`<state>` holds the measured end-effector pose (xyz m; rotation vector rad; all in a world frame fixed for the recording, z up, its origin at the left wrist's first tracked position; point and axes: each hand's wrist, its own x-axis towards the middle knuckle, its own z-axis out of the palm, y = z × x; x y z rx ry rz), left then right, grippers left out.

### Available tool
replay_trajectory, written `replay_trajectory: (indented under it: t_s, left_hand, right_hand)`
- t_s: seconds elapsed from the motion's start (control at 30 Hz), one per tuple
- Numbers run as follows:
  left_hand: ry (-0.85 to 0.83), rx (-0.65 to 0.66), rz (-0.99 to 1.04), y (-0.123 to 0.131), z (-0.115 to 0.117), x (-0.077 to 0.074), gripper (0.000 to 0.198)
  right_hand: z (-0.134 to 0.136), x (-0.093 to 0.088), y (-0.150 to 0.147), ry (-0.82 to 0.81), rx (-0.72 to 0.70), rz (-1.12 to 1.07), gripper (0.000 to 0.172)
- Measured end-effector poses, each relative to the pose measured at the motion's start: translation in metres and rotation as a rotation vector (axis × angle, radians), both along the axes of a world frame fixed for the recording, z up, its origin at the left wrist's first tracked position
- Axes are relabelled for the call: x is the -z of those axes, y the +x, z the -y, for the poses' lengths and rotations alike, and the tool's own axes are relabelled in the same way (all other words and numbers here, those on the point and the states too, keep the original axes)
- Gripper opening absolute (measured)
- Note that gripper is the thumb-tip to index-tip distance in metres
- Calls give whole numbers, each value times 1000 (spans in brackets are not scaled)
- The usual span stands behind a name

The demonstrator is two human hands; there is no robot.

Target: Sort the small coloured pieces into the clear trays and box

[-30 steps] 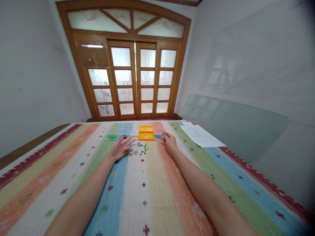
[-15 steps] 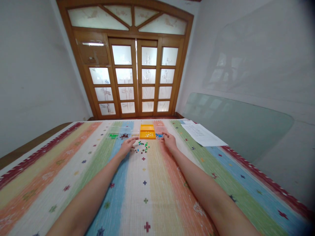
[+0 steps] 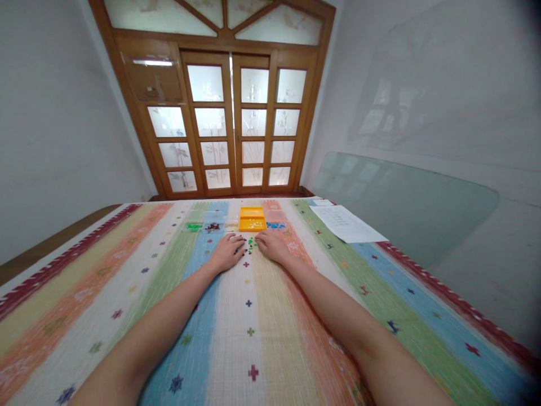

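A small scatter of tiny pieces, green, blue and dark (image 3: 251, 245), lies on the cloth between my hands. My left hand (image 3: 228, 252) rests palm down at its left side, fingers stretched and slightly apart, fingertips touching some pieces. From the right, my right hand (image 3: 273, 246) reaches in with loosely bent fingers at the scatter's edge; I see nothing held in it. Behind them stands an opened yellow box (image 3: 252, 212) with white pieces inside. Clear boxes hold green pieces (image 3: 194, 227), dark brown pieces (image 3: 213, 226) and blue pieces (image 3: 276, 225).
A striped tablecloth (image 3: 249, 349) covers the table. Printed paper sheets (image 3: 349, 224) lie at the right, past the boxes. A pale glass panel (image 3: 406, 203) leans along the right wall. Wooden glazed doors (image 3: 230, 121) stand beyond the table.
My right hand has moved left from the box of blue pieces to the scatter. My left hand has lowered beside it, and the scatter between the hands looks narrower.
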<state>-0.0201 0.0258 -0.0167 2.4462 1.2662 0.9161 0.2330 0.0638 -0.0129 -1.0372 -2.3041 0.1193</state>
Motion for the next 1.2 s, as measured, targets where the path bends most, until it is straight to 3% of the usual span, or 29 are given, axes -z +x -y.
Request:
replay_trajectory:
  t_s: [0.53,0.83,1.2]
  left_hand:
    - [-38,64,-47,-7,2,-2,40]
    - [-83,54,120,-9,2,-3,37]
    - [-89,82,45,-11,1,-2,38]
  right_hand:
    - [-4,0,3,-35,-49,9,20]
    - [-6,3,4,-34,-44,12,21]
    - [-5,0,3,-37,-61,7,22]
